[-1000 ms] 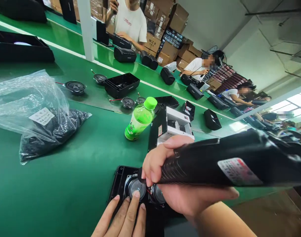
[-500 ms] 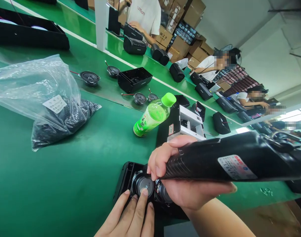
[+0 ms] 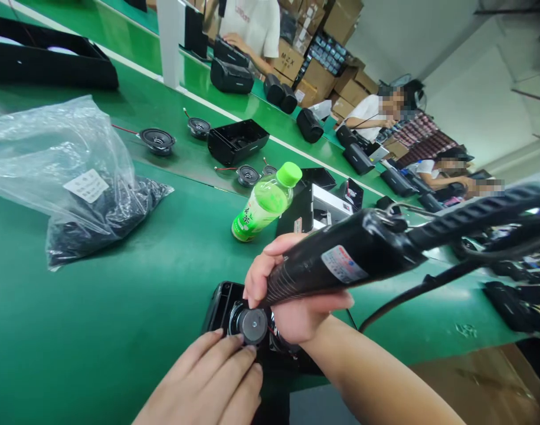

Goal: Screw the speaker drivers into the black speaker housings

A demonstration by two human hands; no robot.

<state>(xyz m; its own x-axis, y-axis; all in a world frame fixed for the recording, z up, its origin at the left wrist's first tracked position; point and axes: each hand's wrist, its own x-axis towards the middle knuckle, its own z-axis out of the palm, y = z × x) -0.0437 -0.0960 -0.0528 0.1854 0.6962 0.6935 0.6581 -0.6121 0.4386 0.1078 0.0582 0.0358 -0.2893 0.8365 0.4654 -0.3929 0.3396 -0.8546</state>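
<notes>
My right hand (image 3: 291, 295) is wrapped round a black electric screwdriver (image 3: 349, 262) with a white and red label and a coiled cable at its rear. Its tip points down into an open black speaker housing (image 3: 223, 301) at the near edge of the green bench. A round speaker driver (image 3: 252, 324) sits in that housing. My left hand (image 3: 208, 383) lies below it, fingers together, with the fingertips pressing on the driver's rim.
A green drink bottle (image 3: 263, 203) lies tilted beside a white and black device (image 3: 325, 209). A clear plastic bag (image 3: 61, 177) of dark small parts rests at the left. Loose drivers (image 3: 157, 140) and a black housing (image 3: 236, 140) sit on the belt. Other people work behind.
The screwdriver has tilted more steeply, so its cable end now shows. My left fingers have slid from the top of the driver down to its rim. The view shifted slightly.
</notes>
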